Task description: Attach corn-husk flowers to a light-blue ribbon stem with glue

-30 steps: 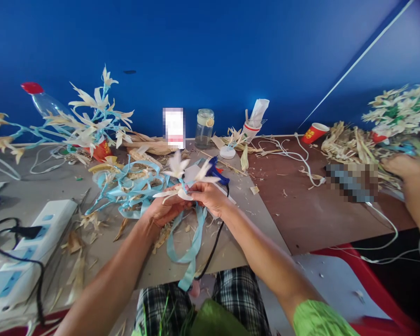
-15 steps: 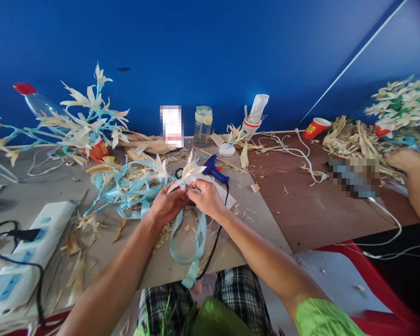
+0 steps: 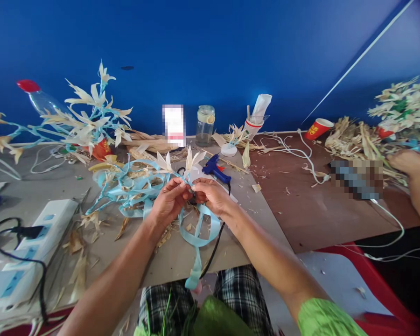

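Note:
In the middle of the head view, my left hand (image 3: 170, 198) is closed in a pinch on the light blue wrapped stem of a cream husk flower (image 3: 193, 161). Beside it, my right hand (image 3: 213, 193) pinches light blue ribbon (image 3: 215, 228) against the same stem; its fingertips almost meet the left ones. The ribbon loops below both hands and hangs over the table edge. A second cream flower (image 3: 164, 162) rises just left of the first one. Past my right hand lies a blue glue gun (image 3: 217, 170) with a black cord.
Blue-wrapped stems and ribbon (image 3: 126, 186) lie left of my hands. A white power strip (image 3: 44, 233) sits front left, and a flower branch (image 3: 91, 112) stands behind. At the back are a glass jar (image 3: 205, 128) and a red cup (image 3: 319, 129). Another person's hand (image 3: 413, 170) is at right.
The first flower has turned more upright between my fingers. My right hand has moved in closer on the stem, and the ribbon loop has swung right and opened wider.

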Motion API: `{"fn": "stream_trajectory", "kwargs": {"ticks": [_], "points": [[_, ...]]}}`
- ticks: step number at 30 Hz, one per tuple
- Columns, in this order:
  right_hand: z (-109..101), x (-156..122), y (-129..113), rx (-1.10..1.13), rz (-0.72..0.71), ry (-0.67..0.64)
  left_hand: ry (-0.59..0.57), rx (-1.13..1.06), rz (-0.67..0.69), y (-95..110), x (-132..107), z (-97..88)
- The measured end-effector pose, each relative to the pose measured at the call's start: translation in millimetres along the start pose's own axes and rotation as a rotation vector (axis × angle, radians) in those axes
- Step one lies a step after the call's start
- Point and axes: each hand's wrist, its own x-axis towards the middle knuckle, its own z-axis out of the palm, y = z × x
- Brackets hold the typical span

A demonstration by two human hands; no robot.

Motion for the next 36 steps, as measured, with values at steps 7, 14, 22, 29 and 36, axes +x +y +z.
{"fn": "stream_trajectory", "kwargs": {"ticks": [7,14,22,29,36], "points": [[-1.9,-0.5,-0.8,0.007,0.018,-0.131,-0.018,-0.016,0.035,-1.7,0.2,-1.3],[-6.7,-4.4,-5.0,0.107,0.096,-0.318,-0.09,-0.037,0.009,4.8,-1.6,-5.8],[-2.2,-2.8,-2.8,0.041,0.102,-0.283,-0.009,-0.078,0.006,-0.2,0.9,-5.8],[-1.3,-0.7,-0.8,0.011,0.079,-0.256,-0.042,-0.104,-0.002,-2.7,1.1,-6.2],[3.5,4.4,6.1,-0.288,-0.026,-0.037,0.052,-0.13,0.036,-13.0,5.4,-5.7]]}}
